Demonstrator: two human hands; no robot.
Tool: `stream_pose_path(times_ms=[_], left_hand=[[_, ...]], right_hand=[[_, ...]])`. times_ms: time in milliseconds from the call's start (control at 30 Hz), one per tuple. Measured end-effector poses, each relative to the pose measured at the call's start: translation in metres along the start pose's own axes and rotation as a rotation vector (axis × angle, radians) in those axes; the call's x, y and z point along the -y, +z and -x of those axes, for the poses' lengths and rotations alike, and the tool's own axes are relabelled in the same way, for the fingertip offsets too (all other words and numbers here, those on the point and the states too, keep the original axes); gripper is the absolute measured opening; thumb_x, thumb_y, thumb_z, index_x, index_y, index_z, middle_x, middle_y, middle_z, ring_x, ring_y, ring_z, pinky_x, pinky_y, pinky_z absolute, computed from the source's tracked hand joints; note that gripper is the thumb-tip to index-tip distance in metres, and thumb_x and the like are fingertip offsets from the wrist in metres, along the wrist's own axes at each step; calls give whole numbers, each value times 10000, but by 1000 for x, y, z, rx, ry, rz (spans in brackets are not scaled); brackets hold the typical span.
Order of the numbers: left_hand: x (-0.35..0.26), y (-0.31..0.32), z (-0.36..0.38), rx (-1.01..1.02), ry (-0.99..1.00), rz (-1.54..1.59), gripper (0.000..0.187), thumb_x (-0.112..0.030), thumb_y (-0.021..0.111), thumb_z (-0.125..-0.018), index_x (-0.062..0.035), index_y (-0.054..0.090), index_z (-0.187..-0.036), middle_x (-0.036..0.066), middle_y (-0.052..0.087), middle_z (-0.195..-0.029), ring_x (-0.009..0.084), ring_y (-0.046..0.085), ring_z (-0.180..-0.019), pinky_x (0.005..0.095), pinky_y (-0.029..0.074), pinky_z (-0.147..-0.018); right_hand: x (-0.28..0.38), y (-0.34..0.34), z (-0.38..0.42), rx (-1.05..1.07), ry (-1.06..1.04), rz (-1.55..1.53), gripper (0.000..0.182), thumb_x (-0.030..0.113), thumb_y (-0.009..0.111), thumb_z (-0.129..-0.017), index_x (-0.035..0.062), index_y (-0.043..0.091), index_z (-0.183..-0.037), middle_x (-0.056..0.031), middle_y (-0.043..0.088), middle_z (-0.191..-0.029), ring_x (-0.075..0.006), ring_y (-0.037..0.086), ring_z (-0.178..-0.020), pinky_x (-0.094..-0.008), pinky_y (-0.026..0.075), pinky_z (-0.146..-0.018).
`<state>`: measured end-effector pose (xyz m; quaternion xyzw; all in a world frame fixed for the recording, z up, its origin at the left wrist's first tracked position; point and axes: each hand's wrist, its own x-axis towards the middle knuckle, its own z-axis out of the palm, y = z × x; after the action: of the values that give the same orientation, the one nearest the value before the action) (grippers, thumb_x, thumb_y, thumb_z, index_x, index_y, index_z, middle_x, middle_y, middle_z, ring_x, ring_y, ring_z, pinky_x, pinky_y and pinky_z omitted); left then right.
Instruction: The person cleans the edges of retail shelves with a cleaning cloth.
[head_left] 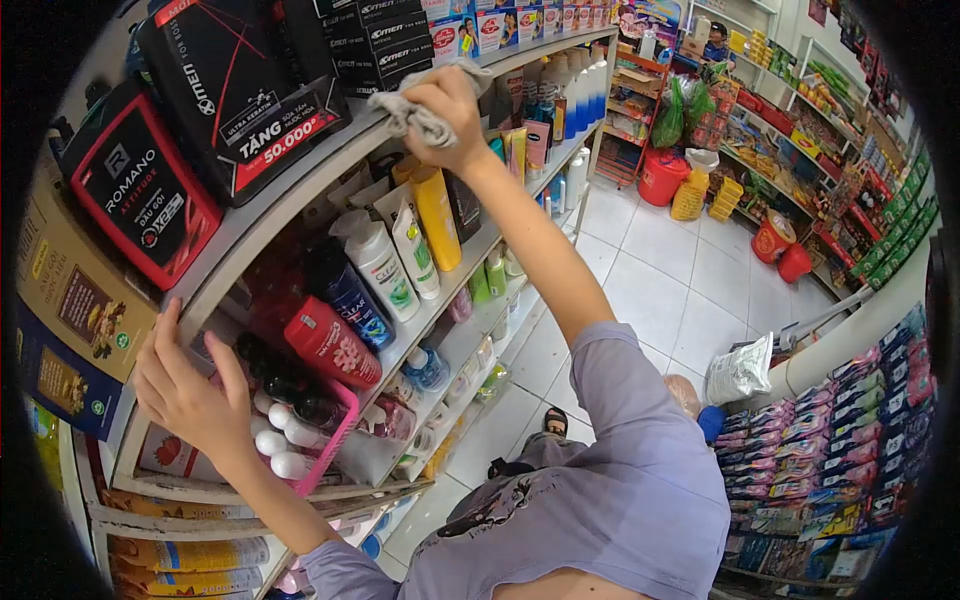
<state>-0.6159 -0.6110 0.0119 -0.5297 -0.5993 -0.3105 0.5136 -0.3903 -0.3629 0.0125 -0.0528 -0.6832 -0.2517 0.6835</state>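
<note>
My right hand (452, 112) is closed around a crumpled grey cloth (400, 108), which lies against the front edge of the top shelf (330, 165). My left hand (190, 390) has its fingers stretched out, with the fingertips at the same shelf's edge farther left. Just above those fingers stands a red and black Romano bottle (145, 185), beside a large black X-Men pack (225, 95). On the shelf below are a red bottle (332, 342), a dark blue Clear bottle (350, 290), a white Clear bottle (382, 265) and a yellow tube (436, 218).
A pink basket (335, 440) holds white-capped roll-ons near my left wrist. Black X-Men boxes (400, 40) are stacked behind my right hand. Across the tiled floor (640, 260) stand a red bucket (665, 175) and stocked shelves. Hanging packets (820, 440) line the right side.
</note>
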Motion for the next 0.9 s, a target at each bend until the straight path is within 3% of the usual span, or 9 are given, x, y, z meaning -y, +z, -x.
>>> stream_pose_path(times_ms=[333, 667, 900], left_hand=[[-2, -1, -1, 21, -5, 8, 338, -167, 518, -692, -115, 513, -1026, 63, 505, -911, 236, 449, -853, 327, 323, -755], [1, 4, 1, 53, 19, -62, 319, -167, 494, -721, -49, 507, -1018, 83, 506, -944, 237, 450, -879, 326, 322, -759], [1, 11, 7, 43, -103, -19, 290, -130, 470, -771, -9, 482, -1034, 107, 498, -972, 243, 443, -894, 344, 331, -774]], right_hand=[[-94, -38, 26, -40, 127, 54, 151, 83, 522, -538, 36, 521, -682, -96, 501, -748, -270, 449, -687, -347, 358, -627], [-174, -63, 46, -46, 136, 118, 172, 133, 482, -573, 19, 521, -695, -110, 508, -749, -276, 438, -714, -345, 346, -667], [-235, -87, 63, -52, 139, 115, 179, 128, 478, -577, 17, 529, -707, -121, 520, -766, -279, 448, -721, -338, 355, -683]])
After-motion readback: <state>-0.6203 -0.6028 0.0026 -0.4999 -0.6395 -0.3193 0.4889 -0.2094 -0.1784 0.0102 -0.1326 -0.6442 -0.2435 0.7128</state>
